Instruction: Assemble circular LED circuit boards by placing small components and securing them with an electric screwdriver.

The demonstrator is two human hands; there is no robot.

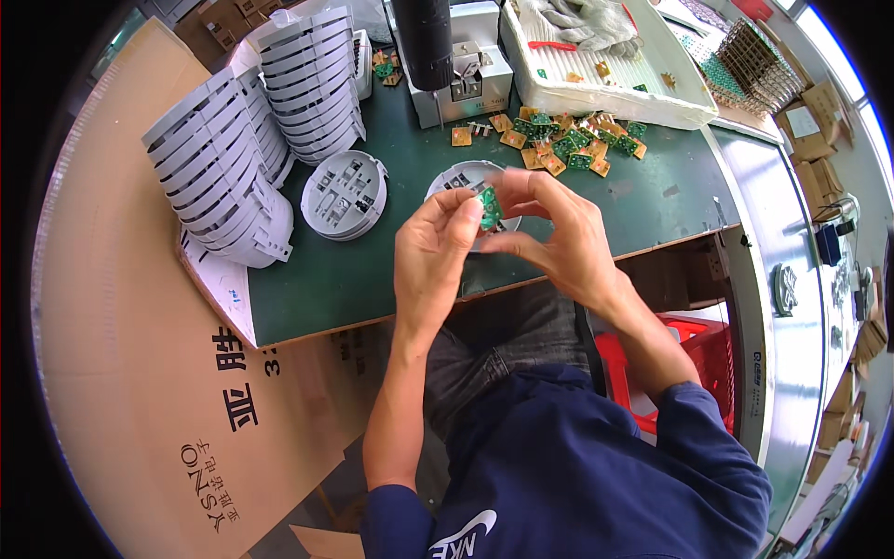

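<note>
In the head view, a small green circuit board (489,211) sits at the centre of the frame, raised above the bench. The left hand (430,250) pinches it between thumb and fingers by its left side, which leaves most of its face and its right side uncovered, probably so it can be seen and turned freely. The right hand (570,233) curves in from the right with thumb and fingers spread apart, above and below the board; whether a fingertip touches it I cannot tell, as the upper fingers are blurred.

Just behind the hands, partly hidden by them, a round grey housing (453,175) lies on the green workbench (340,293), its open side up, seemingly so that its inside is in easy reach. Left of it, another round housing (343,193) also faces up. The tall stacks of grey housings (223,177) in the upper left are nested, which likely saves room on the bench.

A loose heap of circuit boards (568,142) lies upper right of centre, within the right arm's reach. Behind the heap, a white foam tray (666,114) holds a glove (596,23) and some scattered boards; its raised rim presumably keeps them from sliding off.
</note>
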